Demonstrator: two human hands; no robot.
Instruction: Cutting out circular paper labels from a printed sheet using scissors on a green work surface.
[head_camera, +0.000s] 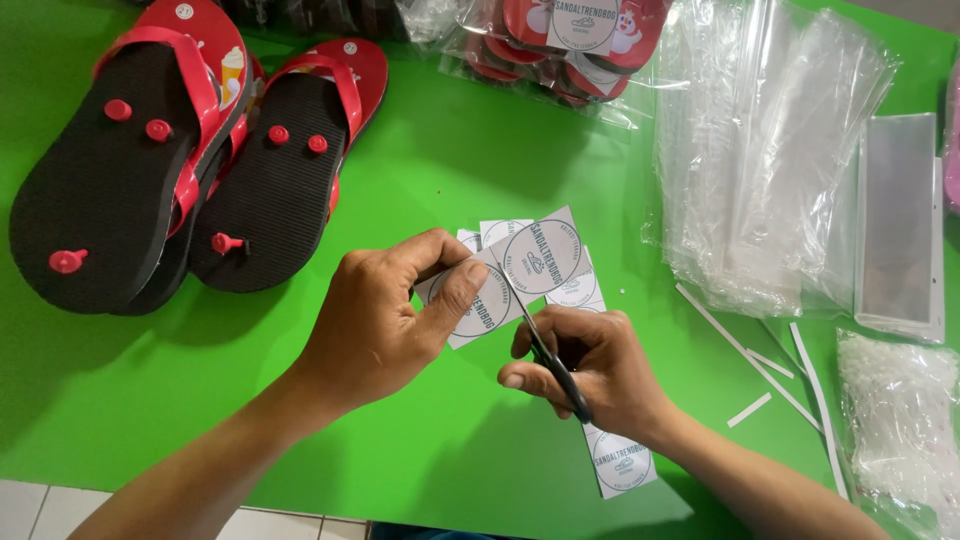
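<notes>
I see my left hand pinching the label sheet above the green worktop; my right hand's grip clenches scissors, blades pointing up-left into the sheet's lower edge.

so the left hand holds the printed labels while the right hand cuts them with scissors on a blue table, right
Not quite: the table is green, not blue, as the head view shows. The rest stands: the left hand holds the printed labels while the right hand cuts them with scissors.
</notes>
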